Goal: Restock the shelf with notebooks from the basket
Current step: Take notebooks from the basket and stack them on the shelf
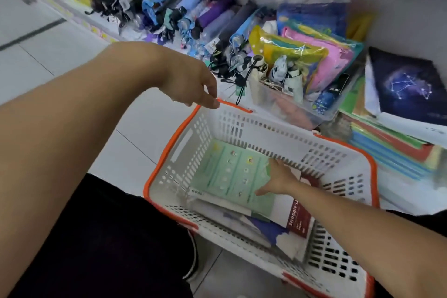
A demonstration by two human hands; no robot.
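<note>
1. Nearest the camera, the left forearm crosses the view and ends at the left hand [193, 84], whose fingers [212, 103] pinch the orange handle [234, 105] at the far rim of the basket [183, 159]; judged from the pose, this steadies the basket while the other hand works inside it.
2. Right hand [278, 180] reaches down into the basket with its fingers spread and laid flat on the mint-green notebook [232, 176], which lies on top of the pile; whether anything is curled under its edge cannot be told, so this looks like the start of a pick and not yet a hold.
3. Under the green one lie a white-and-maroon notebook [298, 219] and a blue-and-white one [263, 227], flat and partly covered.
4. Beyond the basket, the shelf [399, 191] carries a stack of coloured notebooks [387, 145] topped by a dark constellation cover [406, 87]; that seems the likely place for the stock.
5. Folded umbrellas [193, 14] and a clear bin [290, 104] of packets crowd the shelf just left of the stack; the basket's tall wall also stands between hand and shelf.
</note>
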